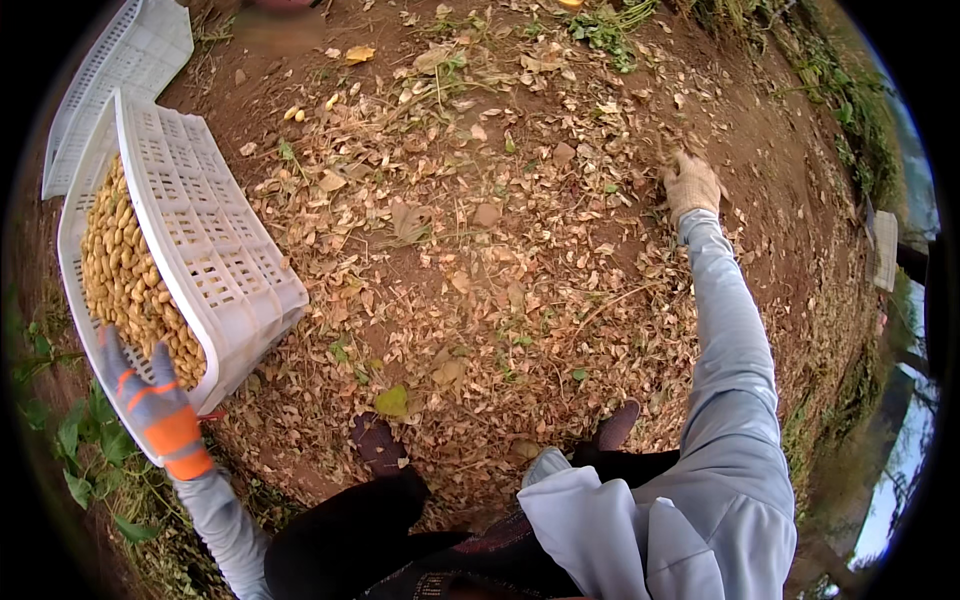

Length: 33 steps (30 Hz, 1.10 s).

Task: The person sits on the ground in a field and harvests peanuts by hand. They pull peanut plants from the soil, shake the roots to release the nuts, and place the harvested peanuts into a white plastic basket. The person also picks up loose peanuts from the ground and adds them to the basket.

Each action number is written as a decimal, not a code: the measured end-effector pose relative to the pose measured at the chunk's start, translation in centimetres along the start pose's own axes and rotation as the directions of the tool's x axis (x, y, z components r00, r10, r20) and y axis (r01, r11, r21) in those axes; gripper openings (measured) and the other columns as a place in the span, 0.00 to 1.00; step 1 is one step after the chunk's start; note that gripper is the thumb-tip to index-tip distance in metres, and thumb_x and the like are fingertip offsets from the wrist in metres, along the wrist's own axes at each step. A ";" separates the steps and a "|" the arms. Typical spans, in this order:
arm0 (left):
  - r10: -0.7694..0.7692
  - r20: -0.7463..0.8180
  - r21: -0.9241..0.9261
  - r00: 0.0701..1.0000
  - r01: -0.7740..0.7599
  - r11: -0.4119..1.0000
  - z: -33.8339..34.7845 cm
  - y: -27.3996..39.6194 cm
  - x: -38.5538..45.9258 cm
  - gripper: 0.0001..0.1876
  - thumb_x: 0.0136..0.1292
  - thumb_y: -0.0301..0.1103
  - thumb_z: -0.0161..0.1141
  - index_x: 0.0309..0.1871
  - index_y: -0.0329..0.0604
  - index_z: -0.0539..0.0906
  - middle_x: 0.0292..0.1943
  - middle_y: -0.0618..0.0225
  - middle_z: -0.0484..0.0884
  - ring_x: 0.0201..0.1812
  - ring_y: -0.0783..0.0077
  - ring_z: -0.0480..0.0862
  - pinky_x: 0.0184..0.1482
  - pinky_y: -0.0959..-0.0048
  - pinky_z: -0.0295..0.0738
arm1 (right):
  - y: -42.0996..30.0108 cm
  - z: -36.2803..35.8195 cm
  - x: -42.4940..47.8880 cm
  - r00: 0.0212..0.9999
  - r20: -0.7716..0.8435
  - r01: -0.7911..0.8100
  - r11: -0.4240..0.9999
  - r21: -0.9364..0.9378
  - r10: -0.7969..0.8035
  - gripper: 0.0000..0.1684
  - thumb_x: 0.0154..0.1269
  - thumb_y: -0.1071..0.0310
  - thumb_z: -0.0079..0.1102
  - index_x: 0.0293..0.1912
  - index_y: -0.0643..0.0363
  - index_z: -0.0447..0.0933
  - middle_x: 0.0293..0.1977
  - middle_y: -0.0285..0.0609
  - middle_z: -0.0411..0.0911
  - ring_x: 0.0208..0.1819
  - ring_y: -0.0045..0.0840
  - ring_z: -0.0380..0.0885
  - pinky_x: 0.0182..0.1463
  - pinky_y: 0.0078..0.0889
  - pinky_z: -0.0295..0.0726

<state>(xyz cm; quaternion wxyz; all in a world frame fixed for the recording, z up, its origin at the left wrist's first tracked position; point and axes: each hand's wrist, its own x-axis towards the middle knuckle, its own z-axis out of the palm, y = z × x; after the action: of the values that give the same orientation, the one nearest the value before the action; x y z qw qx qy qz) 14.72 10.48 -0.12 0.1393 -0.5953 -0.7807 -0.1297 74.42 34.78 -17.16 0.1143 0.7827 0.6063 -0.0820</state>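
Observation:
My left hand [160, 416], in a grey and orange glove, lies across the near end of a white plastic crate [214, 217]. Its fingers are spread inside the rim, beside the peanuts in their shells [124, 255] heaped in the crate. On the far right, at the end of an outstretched arm, is my right hand [691, 186] in a beige knit glove. It is low over dry leaf litter [480, 277] on reddish soil. Its fingers point away from me and are blurred, so whether they hold any of the brown scraps around them cannot be told.
Behind the full crate is another white crate [154, 49]. Several loose peanuts [295, 113] lie on the soil nearby. Green vines [94, 439] grow against the near crate's left side. A pale slatted object [885, 251] stands at the far right, near green plants [855, 112].

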 end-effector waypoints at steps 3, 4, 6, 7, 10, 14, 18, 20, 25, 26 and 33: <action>0.183 0.107 -0.281 0.977 -0.147 0.948 1.4 4.2 -1.3 0.29 0.60 0.29 0.61 0.67 0.43 0.69 0.69 0.53 0.64 0.72 0.48 0.60 0.70 0.58 0.58 | -5.2 0.2 0.3 0.886 -0.363 0.357 0.924 0.140 -0.287 0.19 0.61 0.63 0.62 0.53 0.51 0.79 0.52 0.43 0.79 0.55 0.35 0.74 0.60 0.36 0.73; 0.242 0.153 -0.256 0.958 -0.198 0.946 2.8 5.0 -1.7 0.29 0.58 0.27 0.61 0.65 0.43 0.70 0.69 0.53 0.65 0.71 0.46 0.60 0.70 0.57 0.58 | -6.8 1.5 1.6 0.739 -0.506 0.558 0.825 0.090 -0.445 0.18 0.61 0.66 0.59 0.52 0.55 0.79 0.49 0.43 0.79 0.53 0.38 0.75 0.59 0.37 0.74; 0.264 0.212 -0.133 0.941 -0.240 0.962 2.7 5.5 -2.0 0.28 0.54 0.25 0.62 0.62 0.44 0.72 0.68 0.53 0.66 0.70 0.42 0.61 0.69 0.55 0.60 | -16.3 -0.2 -0.1 0.688 -0.376 0.712 0.678 0.184 -0.620 0.19 0.63 0.64 0.58 0.53 0.58 0.77 0.52 0.46 0.77 0.57 0.40 0.72 0.61 0.37 0.71; 0.257 0.201 -0.098 0.945 -0.242 0.965 3.2 5.8 -1.9 0.27 0.52 0.23 0.63 0.59 0.43 0.74 0.68 0.53 0.67 0.70 0.41 0.62 0.68 0.54 0.61 | -19.7 -0.1 -0.4 0.619 -0.396 0.767 0.629 0.122 -0.678 0.21 0.63 0.62 0.57 0.55 0.55 0.76 0.52 0.45 0.76 0.58 0.38 0.71 0.62 0.38 0.70; 0.251 0.177 -0.080 0.952 -0.240 0.967 3.7 6.8 -1.1 0.25 0.49 0.20 0.63 0.54 0.42 0.76 0.66 0.54 0.70 0.69 0.40 0.63 0.67 0.53 0.63 | -27.4 1.6 0.1 0.609 -0.303 0.776 0.630 0.035 -0.733 0.25 0.63 0.59 0.60 0.59 0.47 0.73 0.61 0.42 0.70 0.63 0.37 0.67 0.67 0.38 0.66; 0.219 0.154 -0.069 0.964 -0.210 0.975 3.5 6.8 -1.0 0.23 0.47 0.19 0.65 0.50 0.43 0.79 0.62 0.57 0.74 0.68 0.41 0.66 0.65 0.54 0.66 | -31.1 1.9 -1.9 0.657 -0.030 0.750 0.657 -0.080 -0.754 0.24 0.62 0.64 0.63 0.58 0.40 0.74 0.55 0.41 0.75 0.61 0.33 0.71 0.67 0.38 0.68; 0.179 0.142 -0.086 0.973 -0.168 0.982 3.3 6.5 -1.3 0.21 0.46 0.18 0.65 0.47 0.44 0.80 0.60 0.59 0.76 0.67 0.41 0.67 0.63 0.55 0.70 | -25.0 2.2 -4.4 0.546 -0.032 0.838 0.546 0.010 -0.837 0.10 0.56 0.78 0.62 0.37 0.54 0.83 0.41 0.50 0.78 0.39 0.37 0.82 0.40 0.36 0.86; 0.173 0.141 -0.092 0.975 -0.161 0.983 3.2 6.5 -1.4 0.20 0.46 0.19 0.65 0.46 0.44 0.81 0.59 0.60 0.77 0.66 0.41 0.68 0.61 0.55 0.72 | -18.8 2.2 -6.2 0.342 0.350 0.920 0.235 -0.314 -0.872 0.04 0.58 0.73 0.62 0.36 0.58 0.81 0.45 0.48 0.77 0.39 0.38 0.82 0.42 0.37 0.85; 0.181 0.125 -0.109 0.976 -0.168 0.980 3.4 6.8 -1.5 0.20 0.46 0.19 0.65 0.46 0.45 0.80 0.59 0.62 0.77 0.66 0.40 0.68 0.59 0.54 0.74 | -14.3 -4.8 -10.1 0.001 1.000 0.988 0.154 0.000 -0.004 0.32 0.74 0.42 0.35 0.68 0.48 0.66 0.65 0.53 0.67 0.57 0.37 0.74 0.67 0.50 0.65; 0.178 0.126 -0.121 0.976 -0.163 0.979 3.5 6.8 -1.5 0.20 0.46 0.19 0.65 0.46 0.45 0.80 0.59 0.62 0.77 0.66 0.41 0.68 0.59 0.54 0.74 | -15.1 -4.2 -10.1 0.163 0.971 0.929 0.359 -0.091 -0.176 0.29 0.74 0.46 0.36 0.65 0.51 0.68 0.61 0.53 0.70 0.55 0.36 0.76 0.65 0.48 0.69; 0.186 0.121 -0.081 0.975 -0.177 0.981 3.7 6.6 -1.3 0.20 0.48 0.19 0.65 0.46 0.46 0.80 0.56 0.64 0.79 0.66 0.43 0.69 0.59 0.57 0.74 | -33.6 0.2 -9.1 0.481 0.136 0.727 0.480 0.490 -0.866 0.30 0.70 0.49 0.52 0.66 0.51 0.66 0.57 0.50 0.71 0.53 0.39 0.76 0.64 0.45 0.71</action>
<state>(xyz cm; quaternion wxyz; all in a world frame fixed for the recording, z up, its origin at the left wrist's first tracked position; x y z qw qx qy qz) 21.20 12.42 -3.77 0.0794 -0.6756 -0.7254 -0.1049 39.62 34.31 -17.61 0.0241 0.3759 0.8440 -0.3819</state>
